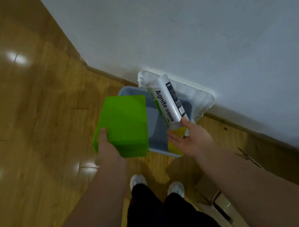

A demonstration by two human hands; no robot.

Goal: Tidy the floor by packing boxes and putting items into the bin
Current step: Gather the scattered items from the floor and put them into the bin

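A blue-grey plastic bin [156, 143] stands on the wooden floor against the wall. My left hand [107, 148] grips a bright green block [123, 124] by its near corner, thumb on top, and the block hangs over the bin's left rim. My right hand [188, 138] lies palm up with straight fingers over the bin's near right corner. A white tube marked "Agnite" [166, 101] tilts above the bin, its lower end touching my thumb and fingertips. A yellow item [174, 147] shows inside the bin under my right hand.
A clear lid [198, 95] leans between the bin and the pale wall [208, 18]. An open cardboard box [223, 207] sits on the floor at lower right. My two white shoes [175, 188] stand just short of the bin. Wooden floor stretches to the left.
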